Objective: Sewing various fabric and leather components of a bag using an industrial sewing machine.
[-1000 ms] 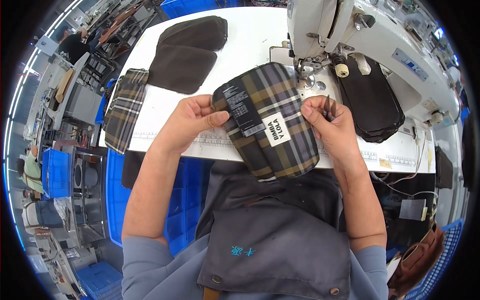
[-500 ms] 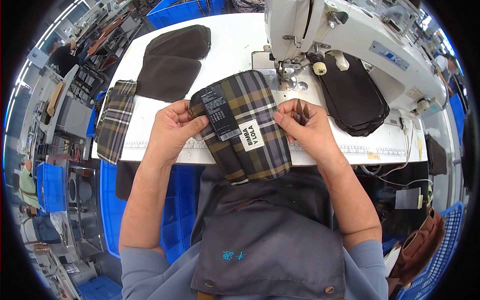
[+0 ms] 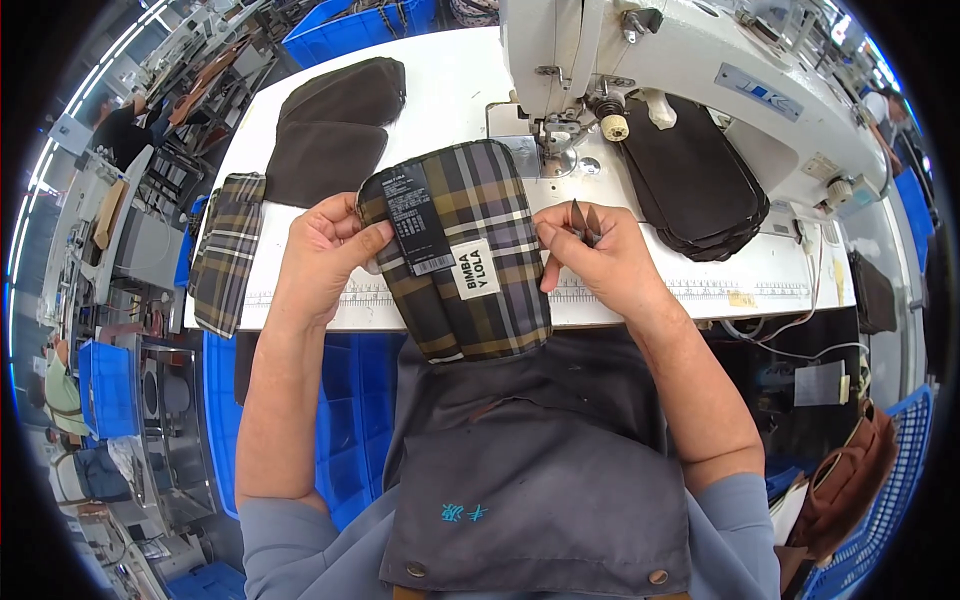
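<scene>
Currently, on my head view, I count one flat, rounded panel of checked brown, grey and white fabric [image 3: 460, 215], spread between two bare hands, its lower end reaching past the near edge of the white tabletop [image 3: 440, 100]. Beyond the left hand lie at least two overlapping dark brown flat pieces [image 3: 325, 150]; farther left of it lies checked fabric [image 3: 228, 255], its layers too close for me to count. Past the right hand I see one white sewing machine [image 3: 690, 50] and one stack of dark brown rounded pieces [image 3: 690, 180], uncountable from here.

The hands stand apart. The left hand [image 3: 325, 255] is closed in a pinch, thumb on top of the panel's left edge. The right hand [image 3: 595, 255] pinches the opposite edge and also carries one small pair of dark metal snips [image 3: 592, 220], blades pointing up and slightly parted.

Between the hands I make out two labels: a long black one [image 3: 418, 225] with fine pale print and a barcode, and a white rectangular one [image 3: 476, 270] with bold black capitals. Below both hands, turquoise characters [image 3: 463, 513] mark the dark grey apron [image 3: 540, 460].
</scene>
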{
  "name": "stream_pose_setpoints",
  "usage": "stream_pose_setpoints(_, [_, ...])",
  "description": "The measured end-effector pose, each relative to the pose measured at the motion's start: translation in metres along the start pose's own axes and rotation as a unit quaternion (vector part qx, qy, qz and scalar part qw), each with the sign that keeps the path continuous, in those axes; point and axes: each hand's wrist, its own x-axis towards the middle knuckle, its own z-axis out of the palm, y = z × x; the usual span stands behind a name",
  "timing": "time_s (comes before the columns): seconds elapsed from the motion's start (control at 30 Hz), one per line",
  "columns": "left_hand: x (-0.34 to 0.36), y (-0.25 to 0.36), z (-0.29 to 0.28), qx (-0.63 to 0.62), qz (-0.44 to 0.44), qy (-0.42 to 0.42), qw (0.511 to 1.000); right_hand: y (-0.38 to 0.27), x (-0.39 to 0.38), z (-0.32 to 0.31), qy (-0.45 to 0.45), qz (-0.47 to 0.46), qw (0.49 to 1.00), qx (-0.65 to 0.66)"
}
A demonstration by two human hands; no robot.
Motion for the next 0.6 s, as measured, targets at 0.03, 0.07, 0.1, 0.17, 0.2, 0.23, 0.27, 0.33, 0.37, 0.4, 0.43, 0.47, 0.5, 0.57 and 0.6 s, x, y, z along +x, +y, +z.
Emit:
stream_pose_setpoints(0.03, [0.002, 0.002, -0.001, 0.002, 0.005, -0.008, 1.0, -0.001, 0.0, 0.0, -0.001, -0.002, 1.0, 0.013])
stream_pose_setpoints(0.07, [0.003, 0.002, -0.002, 0.004, 0.01, -0.017, 1.0, -0.001, 0.0, 0.0, 0.0, -0.002, 1.0, 0.013])
stream_pose_setpoints(0.1, [0.004, 0.003, -0.003, 0.004, 0.009, -0.018, 1.0, 0.0, 0.0, 0.0, -0.001, -0.003, 0.999, 0.036])
stream_pose_setpoints(0.17, [0.005, 0.003, -0.003, 0.003, 0.013, -0.016, 1.0, 0.0, 0.0, 0.0, -0.002, -0.004, 0.998, 0.059])
stream_pose_setpoints(0.2, [0.006, 0.003, -0.003, 0.003, 0.013, -0.018, 1.0, 0.001, 0.001, 0.0, -0.004, -0.006, 0.999, 0.046])
stream_pose_setpoints(0.23, [0.007, 0.004, -0.003, 0.004, 0.014, -0.019, 1.0, 0.001, 0.002, -0.001, -0.007, -0.007, 0.999, 0.033])
stream_pose_setpoints(0.27, [0.008, 0.004, -0.004, 0.004, 0.015, -0.021, 1.0, 0.0, 0.002, -0.001, -0.006, -0.007, 0.999, 0.033])
stream_pose_setpoints(0.33, [0.01, 0.005, -0.004, 0.009, 0.016, -0.022, 1.0, -0.003, 0.002, -0.001, -0.032, 0.014, 0.999, -0.011])
stream_pose_setpoints(0.37, [0.01, 0.005, -0.005, 0.014, 0.017, -0.022, 1.0, -0.003, 0.002, -0.001, -0.031, 0.014, 0.999, -0.011])
stream_pose_setpoints(0.4, [0.012, 0.006, -0.006, 0.014, 0.017, -0.022, 1.0, -0.003, 0.003, -0.001, -0.024, 0.005, 0.999, -0.026])
stream_pose_setpoints(0.43, [0.014, 0.009, -0.005, 0.009, 0.04, -0.02, 0.999, -0.004, 0.003, -0.001, -0.017, -0.003, 0.999, -0.041])
stream_pose_setpoints(0.47, [0.014, 0.014, -0.003, 0.004, 0.063, -0.018, 0.998, -0.005, 0.003, 0.0, -0.017, -0.003, 0.999, -0.041])
stream_pose_setpoints(0.5, [0.011, 0.022, 0.0, 0.027, 0.107, 0.0, 0.994, -0.008, 0.002, 0.002, -0.011, -0.037, 0.999, -0.019])
stream_pose_setpoints(0.57, [0.006, 0.042, 0.0, 0.065, 0.184, 0.018, 0.981, -0.013, 0.001, 0.005, 0.018, -0.12, 0.993, -0.01])
stream_pose_setpoints(0.6, [0.002, 0.051, 0.0, 0.103, 0.261, 0.04, 0.959, -0.023, -0.002, 0.004, 0.019, -0.119, 0.993, -0.01])
